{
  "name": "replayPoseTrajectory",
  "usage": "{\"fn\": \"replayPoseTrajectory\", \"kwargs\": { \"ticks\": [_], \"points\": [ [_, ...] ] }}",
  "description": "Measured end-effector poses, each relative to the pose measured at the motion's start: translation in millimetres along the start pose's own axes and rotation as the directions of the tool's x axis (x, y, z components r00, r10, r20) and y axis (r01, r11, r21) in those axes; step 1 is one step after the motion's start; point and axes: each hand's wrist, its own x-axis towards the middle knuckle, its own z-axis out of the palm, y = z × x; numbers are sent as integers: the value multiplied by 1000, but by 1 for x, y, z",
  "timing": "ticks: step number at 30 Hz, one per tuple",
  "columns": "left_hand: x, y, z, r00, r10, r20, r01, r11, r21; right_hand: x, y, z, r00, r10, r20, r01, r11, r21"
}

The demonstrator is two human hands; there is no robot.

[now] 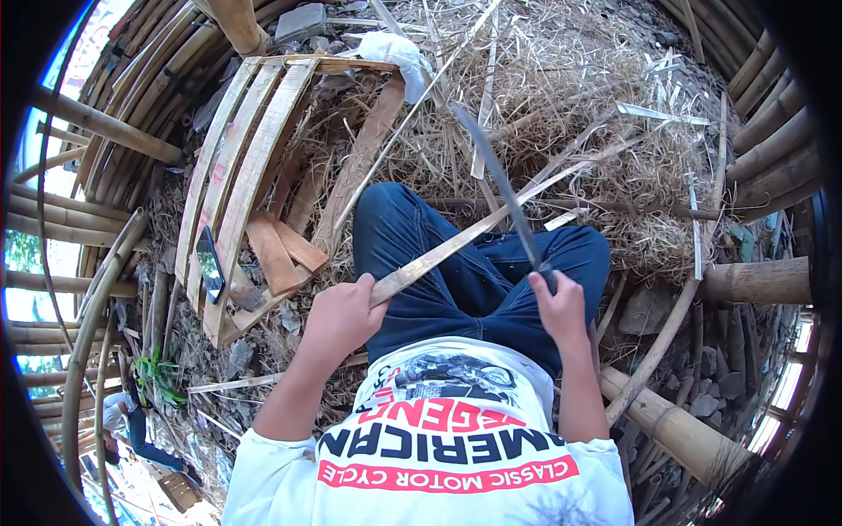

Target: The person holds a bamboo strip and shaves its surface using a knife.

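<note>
My left hand (340, 317) is closed around the near end of a long split bamboo strip (465, 235), which slants up and away to the right over my lap. In my right hand (560, 305) is the dark handle of a long-bladed machete (502, 180). Its blade points forward and a little left, crossing the strip in this view just beyond my knees. I am seated with my legs (465, 272) folded, and both hands are held above them.
A slatted wooden crate (254, 167) stands at the left, with a phone (210, 263) on its slats. Bamboo shavings (579, 114) cover the ground ahead. Thick bamboo poles (675, 425) lie at the right. Another person (136, 430) is at the far lower left.
</note>
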Motion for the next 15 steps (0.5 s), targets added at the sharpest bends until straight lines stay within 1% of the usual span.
{"fn": "replayPoseTrajectory", "kwargs": {
  "ticks": [1, 2, 4, 6, 7, 8, 10, 12, 13, 14, 15],
  "points": [
    [1, 1, 2, 999, 10, -52, -7, 998, 61, -8, -5, 6, 999, -32, 41, 31, 999, 6],
    [2, 2, 5, 999, 15, -52, -12, 998, 62, -15, -11, 12, 995, -63, 76, 62, 998, 11],
    [4, 5, 14, 985, 85, -151, -79, 996, 46, -28, -28, 24, 981, -139, 136, 135, 990, 38],
    [5, 5, 16, 985, 81, -150, -76, 996, 40, -34, -44, 34, 957, -200, 211, 198, 980, 30],
    [5, 5, 14, 988, 67, -142, -60, 997, 52, -33, -42, 41, 942, -246, 227, 254, 967, -7],
    [3, 5, 13, 990, 50, -133, -42, 997, 62, -30, -41, 45, 933, -253, 256, 281, 957, -76],
    [1, 0, 17, 990, 50, -132, -43, 998, 56, -21, -34, 45, 935, -269, 230, 301, 946, -119],
    [-4, -1, 18, 997, 15, -73, -14, 1000, 13, -8, -21, 42, 961, -225, 159, 245, 962, -123],
    [-7, 0, 15, 999, -13, -35, 12, 1000, -17, 0, -19, 35, 976, -156, 152, 174, 978, -117],
    [-8, -2, 16, 1000, -6, -28, 6, 1000, -21, 9, -10, 33, 986, -125, 111, 132, 989, -63],
    [-8, -5, 18, 1000, -20, 24, 22, 994, -109, 21, 1, 29, 993, -100, 70, 104, 992, -65]
  ]
}}
